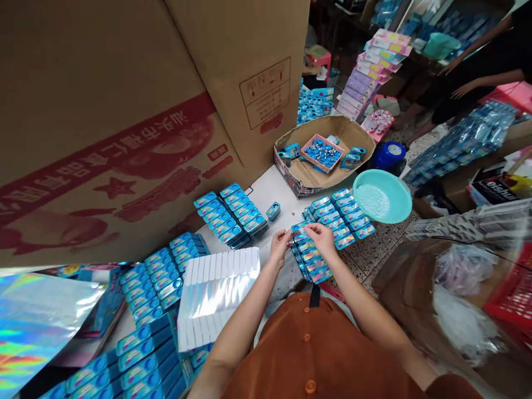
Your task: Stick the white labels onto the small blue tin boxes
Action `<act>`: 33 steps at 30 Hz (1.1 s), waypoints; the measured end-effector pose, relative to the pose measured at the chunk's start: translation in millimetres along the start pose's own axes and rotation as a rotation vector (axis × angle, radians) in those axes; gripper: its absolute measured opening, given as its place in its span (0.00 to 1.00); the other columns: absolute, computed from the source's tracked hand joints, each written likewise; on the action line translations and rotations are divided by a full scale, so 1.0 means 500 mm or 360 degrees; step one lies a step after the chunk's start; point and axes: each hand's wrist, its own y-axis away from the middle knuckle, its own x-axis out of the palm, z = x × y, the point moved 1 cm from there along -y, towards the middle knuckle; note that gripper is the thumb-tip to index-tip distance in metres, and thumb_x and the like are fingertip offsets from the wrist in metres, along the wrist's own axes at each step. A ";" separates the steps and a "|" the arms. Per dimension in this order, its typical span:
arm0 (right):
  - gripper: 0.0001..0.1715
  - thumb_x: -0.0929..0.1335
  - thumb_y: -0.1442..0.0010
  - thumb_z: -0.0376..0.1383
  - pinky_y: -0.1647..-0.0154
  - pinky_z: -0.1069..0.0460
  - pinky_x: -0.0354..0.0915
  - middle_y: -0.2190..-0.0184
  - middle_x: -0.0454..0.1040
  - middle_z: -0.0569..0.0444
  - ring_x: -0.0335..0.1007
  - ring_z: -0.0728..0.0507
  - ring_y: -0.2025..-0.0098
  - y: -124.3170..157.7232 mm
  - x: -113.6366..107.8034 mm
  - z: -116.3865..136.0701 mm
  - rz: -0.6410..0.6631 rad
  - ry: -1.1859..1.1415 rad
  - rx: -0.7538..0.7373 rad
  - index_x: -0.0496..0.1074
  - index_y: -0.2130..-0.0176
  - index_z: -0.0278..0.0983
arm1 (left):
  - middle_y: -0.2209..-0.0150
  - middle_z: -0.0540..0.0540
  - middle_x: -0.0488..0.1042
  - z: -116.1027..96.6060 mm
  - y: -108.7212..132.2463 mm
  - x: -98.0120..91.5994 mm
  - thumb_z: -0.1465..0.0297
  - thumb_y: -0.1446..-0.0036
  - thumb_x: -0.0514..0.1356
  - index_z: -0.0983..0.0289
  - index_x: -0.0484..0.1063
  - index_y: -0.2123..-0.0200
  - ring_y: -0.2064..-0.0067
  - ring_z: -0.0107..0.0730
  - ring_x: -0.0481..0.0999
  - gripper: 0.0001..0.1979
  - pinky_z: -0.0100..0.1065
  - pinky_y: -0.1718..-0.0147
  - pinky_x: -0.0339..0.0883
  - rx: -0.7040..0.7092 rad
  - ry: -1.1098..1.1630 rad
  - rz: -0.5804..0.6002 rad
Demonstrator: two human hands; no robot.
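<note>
My left hand (279,245) and my right hand (322,237) meet over a row of small blue tins (312,261) on the white table (270,193). Both hands have their fingers pinched on one small blue tin (298,235) at the far end of that row. More rows of the same blue tins (346,215) lie just right of my hands, and another block of blue tins (233,213) lies to the left. A single tin (273,211) stands alone between them.
A large cardboard carton (124,111) walls the left side. A shallow cardboard tray (351,138) holds a pink box of blue pieces. A teal bowl (382,195) sits at the table's right edge. White holographic cards (216,288) lie near left. Another person's arms (474,83) show far right.
</note>
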 end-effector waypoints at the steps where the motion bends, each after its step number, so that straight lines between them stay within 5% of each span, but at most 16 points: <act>1: 0.16 0.70 0.52 0.46 0.65 0.51 0.66 0.73 0.77 0.53 0.72 0.45 0.70 -0.005 0.000 -0.001 0.0021 -0.0028 0.0012 0.75 0.71 0.35 | 0.63 0.54 0.73 -0.001 -0.005 0.000 0.58 0.60 0.70 0.64 0.68 0.66 0.66 0.26 0.72 0.22 0.29 0.67 0.63 -0.0010 -0.0003 -0.0004; 8: 0.16 0.72 0.52 0.46 0.64 0.51 0.66 0.72 0.78 0.53 0.72 0.45 0.69 -0.032 0.002 -0.006 0.0082 -0.0203 0.0092 0.76 0.70 0.35 | 0.70 0.54 0.74 -0.005 -0.014 0.010 0.56 0.60 0.70 0.66 0.72 0.69 0.72 0.26 0.71 0.21 0.27 0.73 0.61 -0.0120 0.0159 0.0200; 13: 0.15 0.71 0.53 0.45 0.64 0.50 0.67 0.73 0.78 0.53 0.73 0.45 0.69 -0.049 0.009 -0.037 0.0090 -0.0222 0.0160 0.76 0.72 0.35 | 0.75 0.49 0.71 -0.013 -0.029 0.001 0.62 0.67 0.73 0.66 0.74 0.71 0.73 0.22 0.68 0.20 0.26 0.71 0.61 -0.0004 0.0077 0.0124; 22: 0.12 0.68 0.48 0.42 0.64 0.51 0.65 0.70 0.76 0.52 0.70 0.45 0.68 -0.047 0.015 -0.081 -0.0225 0.0437 -0.0028 0.78 0.71 0.38 | 0.72 0.52 0.74 0.000 -0.056 -0.016 0.62 0.65 0.71 0.66 0.75 0.69 0.71 0.24 0.70 0.18 0.27 0.69 0.61 0.0076 -0.0234 0.0028; 33: 0.11 0.68 0.47 0.43 0.64 0.52 0.64 0.69 0.74 0.54 0.69 0.46 0.68 -0.047 0.020 -0.078 -0.0201 0.0635 0.0031 0.79 0.70 0.40 | 0.72 0.51 0.73 0.019 -0.072 -0.022 0.64 0.66 0.72 0.67 0.75 0.70 0.71 0.22 0.69 0.18 0.26 0.68 0.60 0.0014 -0.0071 0.0040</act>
